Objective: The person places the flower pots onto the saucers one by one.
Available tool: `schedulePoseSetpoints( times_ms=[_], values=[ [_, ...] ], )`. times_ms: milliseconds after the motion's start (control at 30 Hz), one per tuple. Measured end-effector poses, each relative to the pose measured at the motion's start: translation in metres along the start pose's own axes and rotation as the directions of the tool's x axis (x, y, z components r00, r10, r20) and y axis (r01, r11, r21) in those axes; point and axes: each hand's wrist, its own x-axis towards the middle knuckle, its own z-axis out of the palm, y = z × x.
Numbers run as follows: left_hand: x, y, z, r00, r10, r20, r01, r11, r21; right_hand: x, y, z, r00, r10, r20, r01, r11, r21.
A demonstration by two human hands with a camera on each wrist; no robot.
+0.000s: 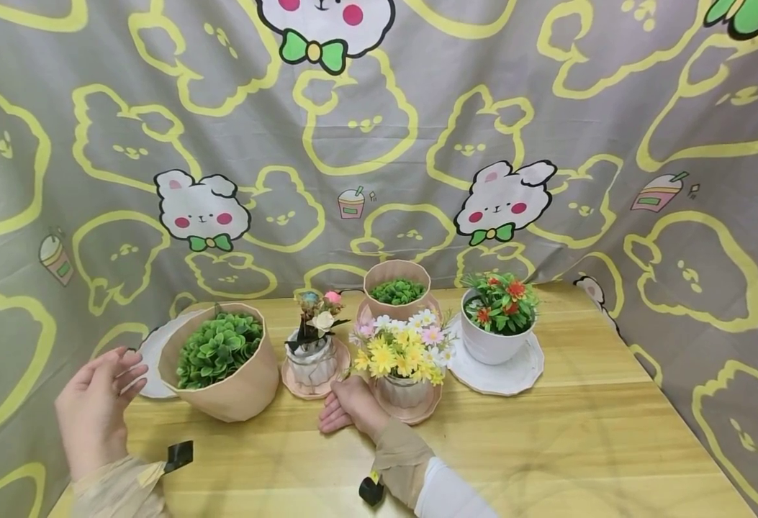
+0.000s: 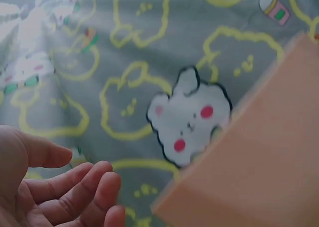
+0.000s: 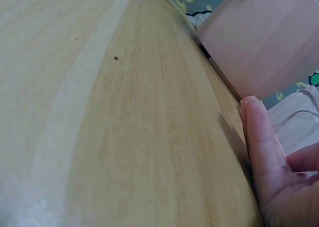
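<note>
My left hand is raised just left of a large pink pot filled with green leaves. Its fingers are loosely bent around nothing, and in the left wrist view the hand is apart from the pot's pink wall. Low over the table, my right hand has its fingers extended in front of a small marbled pot of mixed flowers on a pink saucer. Beside it stands a pot of yellow flowers. Whether the right hand touches either saucer is unclear.
Behind the large pot lies a white plate. A smaller pink pot stands at the back centre. To the right, a white pot with red flowers sits on a white saucer. Patterned cloth hangs behind the wooden table.
</note>
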Motion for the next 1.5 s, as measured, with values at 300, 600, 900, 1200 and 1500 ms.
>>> schedulePoseSetpoints(
  times_ms=[300,600,900,1200,1500],
  values=[
    [0.02,-0.017,-0.032,0.991,-0.13,-0.016,0.131,0.989,0.073,0.001,-0.002,0.003,1.0,-0.003,-0.005,0.003,1.0,0.013],
    [0.041,-0.035,-0.054,0.974,-0.225,-0.039,0.228,0.957,0.177,0.001,-0.005,0.007,1.0,-0.008,0.004,0.008,1.0,0.009],
    [0.047,-0.048,-0.069,0.951,-0.296,-0.086,0.308,0.92,0.242,-0.011,0.0,0.008,0.997,-0.063,0.037,0.065,0.997,-0.038],
    [0.048,-0.053,-0.073,0.926,-0.366,-0.092,0.377,0.885,0.271,-0.032,-0.025,0.033,0.965,-0.239,0.106,0.244,0.969,-0.038],
    [0.051,-0.063,-0.077,0.917,-0.385,-0.104,0.398,0.884,0.244,-0.04,-0.069,0.066,0.836,-0.545,0.07,0.548,0.823,-0.147]
  ],
)
